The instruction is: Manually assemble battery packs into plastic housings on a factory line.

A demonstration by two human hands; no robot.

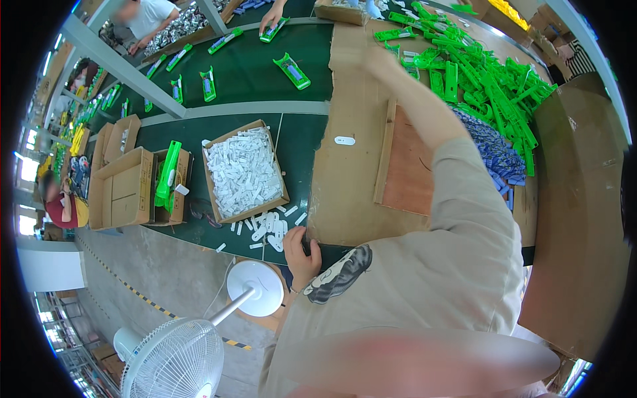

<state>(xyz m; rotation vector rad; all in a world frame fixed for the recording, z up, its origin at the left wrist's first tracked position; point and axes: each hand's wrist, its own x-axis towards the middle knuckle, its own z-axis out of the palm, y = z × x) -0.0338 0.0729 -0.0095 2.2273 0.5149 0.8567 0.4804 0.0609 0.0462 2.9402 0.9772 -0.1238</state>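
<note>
My left hand (302, 257) rests at the near edge of the work table, thumb apart from the fingers, holding nothing. Loose small white plastic parts (269, 229) lie just left of it. My right arm stretches far across the table, and my right hand (383, 63) is by the left side of a heap of bright green plastic housings (481, 83). Its fingers are blurred, so whether it holds anything is unclear. One white oval piece (344, 140) lies alone on the cardboard sheet (345, 192) covering the table.
A carton of white parts (282, 194) stands left. Blue cylindrical pieces (491, 142) are piled beside a wooden board (408, 166). Green housings ride a dark green conveyor (245, 73), where a co-worker's hand (272, 14) touches one. A white fan (176, 358) stands close at lower left.
</note>
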